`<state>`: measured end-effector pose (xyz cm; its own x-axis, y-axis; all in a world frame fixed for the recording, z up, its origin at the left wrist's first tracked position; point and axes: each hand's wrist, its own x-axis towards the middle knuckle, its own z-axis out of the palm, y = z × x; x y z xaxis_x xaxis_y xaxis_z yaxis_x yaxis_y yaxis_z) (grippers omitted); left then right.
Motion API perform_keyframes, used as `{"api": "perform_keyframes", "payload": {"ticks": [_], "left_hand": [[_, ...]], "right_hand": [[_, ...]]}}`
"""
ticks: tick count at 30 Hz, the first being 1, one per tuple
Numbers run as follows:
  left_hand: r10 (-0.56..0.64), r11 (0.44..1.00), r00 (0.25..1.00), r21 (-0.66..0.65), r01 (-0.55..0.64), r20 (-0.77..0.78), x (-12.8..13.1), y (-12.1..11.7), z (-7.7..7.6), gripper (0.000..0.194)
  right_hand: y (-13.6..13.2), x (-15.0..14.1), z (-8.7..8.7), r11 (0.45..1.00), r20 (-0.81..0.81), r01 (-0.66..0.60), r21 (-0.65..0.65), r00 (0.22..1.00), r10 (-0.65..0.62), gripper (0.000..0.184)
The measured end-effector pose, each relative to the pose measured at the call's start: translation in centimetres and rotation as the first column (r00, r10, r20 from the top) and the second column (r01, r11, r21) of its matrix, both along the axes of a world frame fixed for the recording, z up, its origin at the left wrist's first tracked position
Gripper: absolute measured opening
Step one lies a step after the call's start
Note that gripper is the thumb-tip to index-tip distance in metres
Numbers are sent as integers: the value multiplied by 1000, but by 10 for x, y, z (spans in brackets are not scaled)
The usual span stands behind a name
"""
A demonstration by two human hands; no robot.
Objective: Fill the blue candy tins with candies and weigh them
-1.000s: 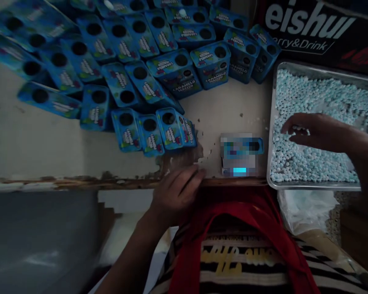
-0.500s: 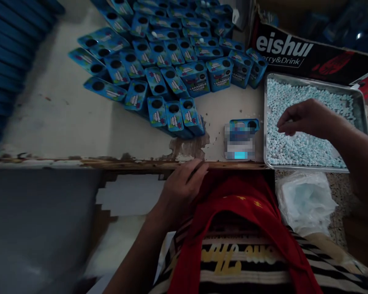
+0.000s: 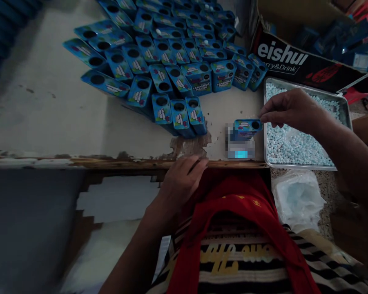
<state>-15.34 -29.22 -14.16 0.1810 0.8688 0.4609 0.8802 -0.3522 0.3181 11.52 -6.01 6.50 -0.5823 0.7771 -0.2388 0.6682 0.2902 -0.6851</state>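
Note:
My right hand (image 3: 289, 110) hovers over the left rim of a metal tray (image 3: 309, 166) of small pale-blue and white candies (image 3: 289, 145). Its fingers are pinched together, and what they hold is hidden. The fingertips are right beside the round hole in the top of a blue candy box (image 3: 245, 125). That box stands on a small device with a lit cyan display (image 3: 241, 154), mostly pixelated. My left hand (image 3: 182, 177) rests at the wooden table edge, fingers stretched out, holding nothing.
Many upright blue boxes (image 3: 162, 108) with round holes crowd the back and middle of the table (image 3: 79, 122). A black printed carton (image 3: 309, 65) with more blue boxes stands behind the tray. Below it lies a clear plastic bag (image 3: 298, 200) with pale contents.
My right hand has moved left from over the candies to the hole of the single blue box. My left hand stays at the table edge. The view has shifted slightly.

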Motion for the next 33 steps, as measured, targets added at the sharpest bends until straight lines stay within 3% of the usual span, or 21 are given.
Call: {"api": "perform_keyframes", "payload": {"ticks": [4,9,13,18,21,24,29,33], "left_hand": [[-8,998,1000,58,8,-10,1,11,3,28],[-21,996,999,82,24,-36,5,20,6,29],[-16,999,1000,39,16,1,3,17,3,30],[-13,997,1000,72,13,-1,-2,15,3,30],[-17,991,1000,136,15,19,1,27,17,30],[-38,974,999,225,28,39,10,48,40,36],[-50,971,994,238,27,92,24,80,67,43],[8,994,985,103,-26,172,28,94,73,54]], "right_hand": [[-1,-2,-1,1000,31,-22,9,999,22,9],[-11,-8,-5,952,165,-154,265,980,113,6],[-15,-11,-10,924,237,-224,310,959,153,12],[-10,-3,-7,940,117,-147,308,986,116,16],[14,4,-5,977,-60,-16,211,998,30,17],[59,5,-16,982,-142,89,164,988,-66,5],[136,-22,-62,867,-26,123,482,992,-127,25],[152,-63,-88,794,273,10,607,936,-220,24]]}}
